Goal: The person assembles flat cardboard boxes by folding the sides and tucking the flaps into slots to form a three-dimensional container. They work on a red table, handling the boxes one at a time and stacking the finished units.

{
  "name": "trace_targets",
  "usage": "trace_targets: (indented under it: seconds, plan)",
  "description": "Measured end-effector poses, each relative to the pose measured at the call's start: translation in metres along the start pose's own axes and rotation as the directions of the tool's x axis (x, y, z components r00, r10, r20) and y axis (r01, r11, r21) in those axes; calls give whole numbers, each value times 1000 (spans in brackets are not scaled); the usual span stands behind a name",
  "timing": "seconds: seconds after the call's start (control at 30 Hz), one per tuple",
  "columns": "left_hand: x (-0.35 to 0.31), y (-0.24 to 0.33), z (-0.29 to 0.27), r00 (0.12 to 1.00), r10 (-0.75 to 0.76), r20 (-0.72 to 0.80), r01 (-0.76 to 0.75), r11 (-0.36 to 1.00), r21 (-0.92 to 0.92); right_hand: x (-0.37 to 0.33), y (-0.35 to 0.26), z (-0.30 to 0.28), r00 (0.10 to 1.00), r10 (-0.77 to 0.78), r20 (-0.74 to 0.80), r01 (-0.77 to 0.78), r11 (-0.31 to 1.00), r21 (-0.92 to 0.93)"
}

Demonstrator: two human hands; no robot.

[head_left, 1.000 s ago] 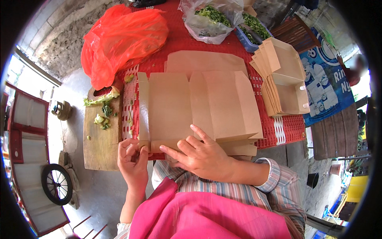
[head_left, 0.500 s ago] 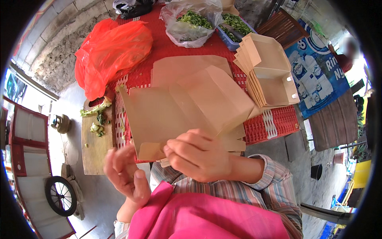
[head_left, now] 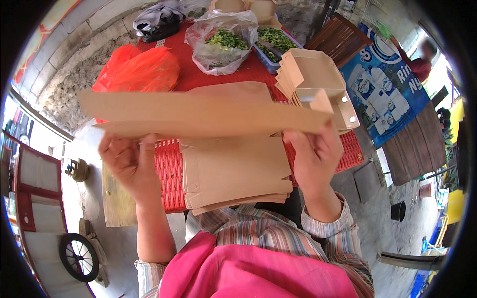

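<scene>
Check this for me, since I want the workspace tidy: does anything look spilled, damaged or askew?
Nothing stands out. Both hands, left hand and right hand, hold a flat cardboard blank level above a neat stack of blanks on the red crate. The chopped greens sit inside their clear bag, and the folded boxes are nested.

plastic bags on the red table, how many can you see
3: an orange bag at the left, a clear bag of chopped greens in the middle, and a grey-black bag at the far edge. The raised cardboard sheet may hide more.
</scene>
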State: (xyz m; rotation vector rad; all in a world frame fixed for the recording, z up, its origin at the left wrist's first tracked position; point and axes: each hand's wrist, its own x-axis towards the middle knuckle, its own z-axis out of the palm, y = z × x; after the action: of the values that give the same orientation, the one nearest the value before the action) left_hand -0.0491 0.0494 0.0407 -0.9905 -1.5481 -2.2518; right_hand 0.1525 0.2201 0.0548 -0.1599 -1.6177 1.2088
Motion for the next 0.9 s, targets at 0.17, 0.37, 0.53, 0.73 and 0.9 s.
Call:
trace_targets:
  seconds: [0.17,0.37,0.53,0.73,0.9]
  plan:
    - [-2,25,7,714,499,491,-700,491,518,-1,25,-25,965,254,-63,-249,966,69]
    - [-62,5,42,491,213,845,-784,531,322,-45,40,-64,948,25,316,176,787,-591]
    - [-89,0,43,427,22,904,-705,634,318,-63,45,-81,852,137,505,218,784,-582]
    - [-90,4,50,339,-104,935,-673,667,318,-77,53,-94,819,-11,573,418,695,-585]
    - [-73,-9,57,340,-220,914,-399,846,352,-68,50,-96,853,113,510,244,776,-581]
